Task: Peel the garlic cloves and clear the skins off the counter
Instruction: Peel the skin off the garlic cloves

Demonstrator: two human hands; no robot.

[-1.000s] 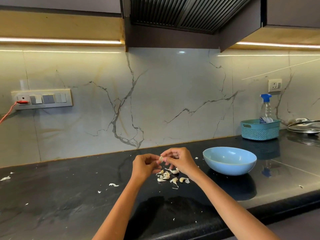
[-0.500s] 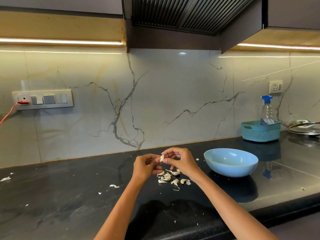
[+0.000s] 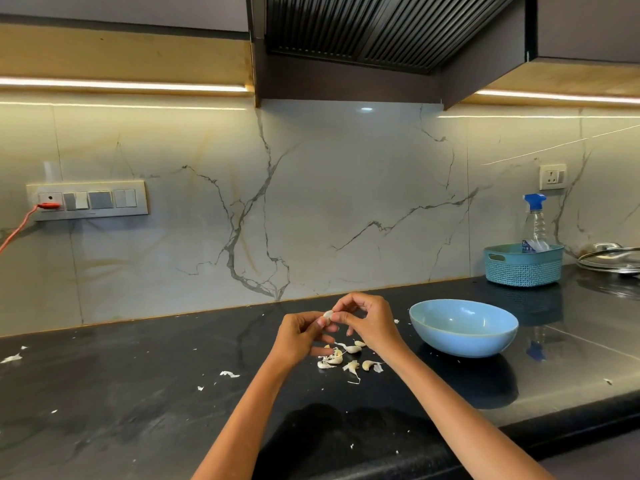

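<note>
Above the black counter, both hands are raised and meet around one garlic clove. Left hand: fingers curled, thumb and fingertips pinching the clove's lower end. Right hand: fingers curled, fingertips pinching the clove from its upper right side. Clove sits between the two hands, clear of the counter.

Just below the hands, on the counter: a small cluster of loose cloves and skins, some partly hidden behind the left hand. Whether each piece is peeled cannot be told.

Right of the right hand, near it: blue bowl, upright on the counter. Contents cannot be made out.

Left of and below the left hand: scattered skin flakes, well apart from the cluster.

Far beyond the right hand, against the wall: teal basket holding a spray bottle.
</note>
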